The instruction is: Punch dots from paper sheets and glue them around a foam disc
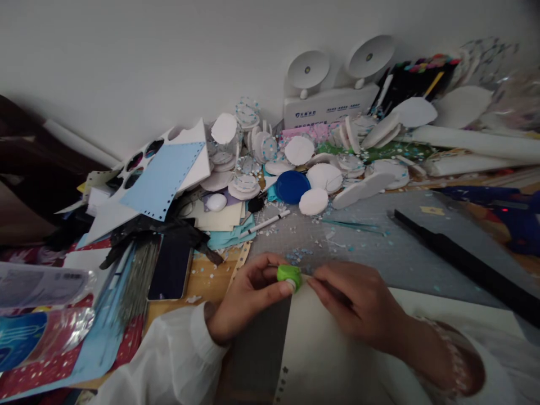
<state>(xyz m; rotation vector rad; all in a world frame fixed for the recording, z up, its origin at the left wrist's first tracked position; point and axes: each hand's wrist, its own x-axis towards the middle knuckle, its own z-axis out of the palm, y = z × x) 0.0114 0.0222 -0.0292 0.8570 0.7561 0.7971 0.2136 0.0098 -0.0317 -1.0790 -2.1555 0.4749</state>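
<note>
A small green craft paper punch (288,274) is gripped in my left hand (259,289), thumb on its pale button. The punch sits at the top left corner of a cream sheet of paper (327,349). My right hand (358,298) pinches the sheet's top edge just right of the punch. Punched holes run along the lower part of the sheet's left edge. Tiny blue and white paper bits (301,256) lie on the grey cutting mat (287,236) beyond my hands.
Piles of white foam discs (324,177) line the wall, with a blue round lid (292,187) among them. To the left are a phone (170,267) and a blue hole-punched sheet (164,174). Tweezers (354,226), a black stick-like tool (455,256) and a blue glue gun (502,205) lie right.
</note>
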